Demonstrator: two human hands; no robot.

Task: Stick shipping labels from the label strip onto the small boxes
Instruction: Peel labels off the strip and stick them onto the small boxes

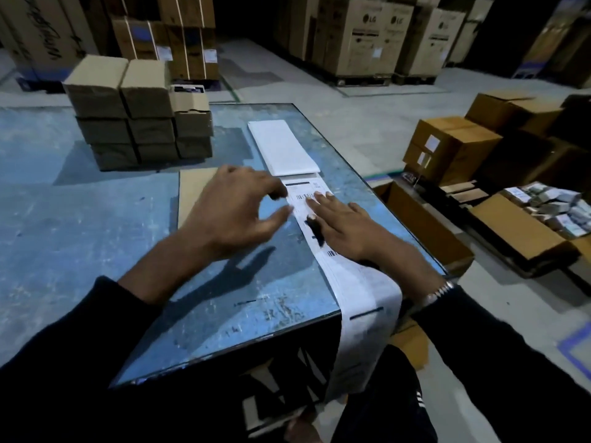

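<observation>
A white label strip (348,276) runs along the right side of the blue table (96,219) and hangs over its near edge. My right hand (342,223) lies flat on the strip, fingers straight, pressing it down. My left hand (236,212) hovers just left of the strip's top label, thumb and fingers spread and curved near the label's edge, holding nothing that I can see. A flat brown box (195,193) lies under my left hand. A stack of small brown boxes (137,113) stands at the far left of the table.
A white folded stack of labels (283,147) lies beyond the strip. Right of the table on the floor are an open carton (419,225), labelled cartons (447,148) and a carton of small packets (556,209). Large cartons on pallets (371,36) line the back.
</observation>
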